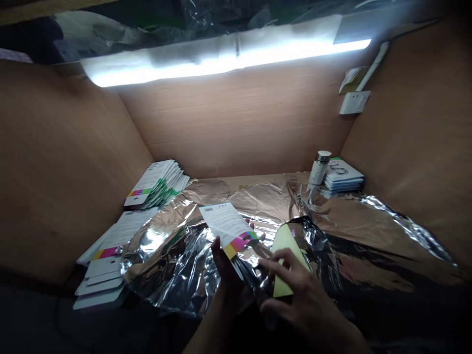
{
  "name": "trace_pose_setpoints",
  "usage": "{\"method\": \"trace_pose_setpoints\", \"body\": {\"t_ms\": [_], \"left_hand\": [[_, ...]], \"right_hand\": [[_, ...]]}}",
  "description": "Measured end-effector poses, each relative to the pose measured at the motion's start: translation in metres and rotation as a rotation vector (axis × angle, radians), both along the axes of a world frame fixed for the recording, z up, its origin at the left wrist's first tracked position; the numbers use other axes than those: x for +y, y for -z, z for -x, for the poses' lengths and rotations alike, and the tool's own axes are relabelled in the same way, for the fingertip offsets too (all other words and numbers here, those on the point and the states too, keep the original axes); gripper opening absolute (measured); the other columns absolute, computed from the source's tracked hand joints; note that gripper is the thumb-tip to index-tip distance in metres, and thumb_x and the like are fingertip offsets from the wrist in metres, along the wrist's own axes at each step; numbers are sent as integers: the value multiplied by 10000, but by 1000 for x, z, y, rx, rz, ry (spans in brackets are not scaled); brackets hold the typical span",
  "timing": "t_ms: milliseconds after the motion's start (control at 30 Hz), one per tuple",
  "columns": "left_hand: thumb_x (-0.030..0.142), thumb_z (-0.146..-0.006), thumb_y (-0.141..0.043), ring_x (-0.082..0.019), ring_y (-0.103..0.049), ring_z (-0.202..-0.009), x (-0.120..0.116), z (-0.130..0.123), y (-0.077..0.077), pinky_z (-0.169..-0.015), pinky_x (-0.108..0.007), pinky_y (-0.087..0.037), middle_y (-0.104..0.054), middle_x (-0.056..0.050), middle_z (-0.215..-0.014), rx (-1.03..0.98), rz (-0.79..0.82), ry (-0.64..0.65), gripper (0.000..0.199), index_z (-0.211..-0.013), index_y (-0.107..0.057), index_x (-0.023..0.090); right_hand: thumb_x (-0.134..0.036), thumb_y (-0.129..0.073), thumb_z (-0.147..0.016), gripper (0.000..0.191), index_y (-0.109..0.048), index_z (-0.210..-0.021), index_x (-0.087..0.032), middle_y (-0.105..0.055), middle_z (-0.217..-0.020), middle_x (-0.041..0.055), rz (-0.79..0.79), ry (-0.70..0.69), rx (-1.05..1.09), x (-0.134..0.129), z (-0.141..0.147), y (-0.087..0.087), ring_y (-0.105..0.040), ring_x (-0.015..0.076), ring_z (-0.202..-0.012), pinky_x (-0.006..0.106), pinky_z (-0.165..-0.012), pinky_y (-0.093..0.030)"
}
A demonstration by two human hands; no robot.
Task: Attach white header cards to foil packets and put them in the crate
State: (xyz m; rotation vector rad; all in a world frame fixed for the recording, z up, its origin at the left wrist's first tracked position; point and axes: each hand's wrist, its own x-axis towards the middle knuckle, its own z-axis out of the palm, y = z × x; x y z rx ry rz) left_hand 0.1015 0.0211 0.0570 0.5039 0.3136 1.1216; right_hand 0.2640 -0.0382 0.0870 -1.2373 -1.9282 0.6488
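My left hand [225,269] is closed around a white printed packet [225,222] with a rainbow-coloured band and a hang hole at its near end. The packet tilts up and away from me. Thin edges of what look like more packets show below it, too dark to count. My right hand [300,285] hovers by the packet's near end, its index finger and thumb apart. I cannot make out anything between those fingers. Behind the right hand lies a pale yellow sheet [285,241], partly covered by it. Crinkled silver film [180,268] spreads beneath both hands.
On the left, fanned white packets [157,184] lie behind another pile of similar packets [121,236]. At the back right stand a white bottle [318,169] and a stack of packets [342,174]. Wooden walls enclose the table; a socket [354,102] and a tube light [236,61] are above.
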Motion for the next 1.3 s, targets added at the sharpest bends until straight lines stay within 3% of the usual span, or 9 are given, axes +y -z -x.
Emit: {"method": "trace_pose_setpoints", "body": {"t_ms": [133, 200, 367, 600, 767, 1000, 1133, 1233, 1300], "left_hand": [[804, -736, -610, -432, -649, -1173, 3, 1, 7, -1019, -586, -499, -664, -194, -1306, -110, 119, -22, 953, -1421, -562, 143], [791, -744, -606, -419, -649, -1185, 3, -4, 10, -1045, -578, -484, -663, -191, -1307, -153, 133, 11, 940, -1426, -555, 146], [737, -841, -532, -395, -600, -1284, -3, -11, 15, -1123, -521, -441, -640, -180, -1362, -156, 55, 53, 814, -1400, -585, 147], [502, -1002, -526, -332, -454, -1451, -7, 51, 30, -1222, -576, -303, -516, -136, -1541, 990, -396, -326, 592, -1531, -460, 245], [454, -988, -584, -378, -192, -1569, -8, 89, 43, -1230, -694, -126, -342, -91, -1670, 1706, -1097, 32, 590, -1549, -451, 328], [386, -931, -692, -385, -367, -1499, -35, 100, 44, -1216, -638, -292, -539, -124, -1535, 1576, -1179, -30, 493, -1411, -622, 298], [486, -709, -891, -470, -291, -1515, -59, 109, 44, -1216, -702, -248, -532, -143, -1538, 1456, -1116, 12, 593, -1229, -721, 254], [293, -871, -758, -406, -406, -1475, -68, 107, 49, -1214, -656, -305, -649, -118, -1417, 1388, -946, -136, 120, -975, -764, 233], [213, -920, -675, -366, -488, -1419, -69, 102, 53, -1196, -613, -363, -666, -102, -1390, 1382, -827, -232, 91, -899, -762, 232]], "right_hand": [[-147, -378, -1029, 453, -624, -1404, -209, -656, -1042, 140, -178, -51, -232, -9, 12, 14, -658, 257, -854, 366, -721, -554], [-152, -340, -1041, 478, -549, -1470, -153, -655, -1160, 190, -203, -49, -250, -9, 23, 17, -671, 287, -971, 392, -812, -568], [-678, -743, -810, 840, -554, -1419, -131, -622, -1289, 226, -32, -155, -361, 1, 41, 4, -607, 428, -1138, 551, -981, -528], [-522, -801, -819, 809, -496, -1469, -147, -565, -1411, 220, -89, -140, -444, -10, 47, 55, -509, 440, -1288, 620, -1108, -396], [-346, -676, -946, 336, -663, -1238, -182, -709, -1175, 140, -121, -324, -368, -42, 31, 67, -645, 316, -1079, 462, -967, -504], [-117, -583, -941, 545, -546, -1475, -222, -542, -1516, 156, -257, -346, -398, -19, -11, 79, -471, 358, -1421, 526, -1065, -415], [-243, -638, -968, 289, -691, -1253, -240, -621, -1441, 121, -214, -314, -288, -15, -9, 92, -476, 349, -1412, 524, -1042, -404], [-271, -617, -1005, 92, -681, -956, -227, -716, -1266, 87, -115, -153, -163, -16, 3, 89, -568, 305, -1286, 494, -1023, -386], [-271, -610, -1008, 162, -603, -856, -215, -731, -1075, 79, -62, -7, -102, -17, 12, 87, -616, 276, -1122, 463, -968, -391]]}}
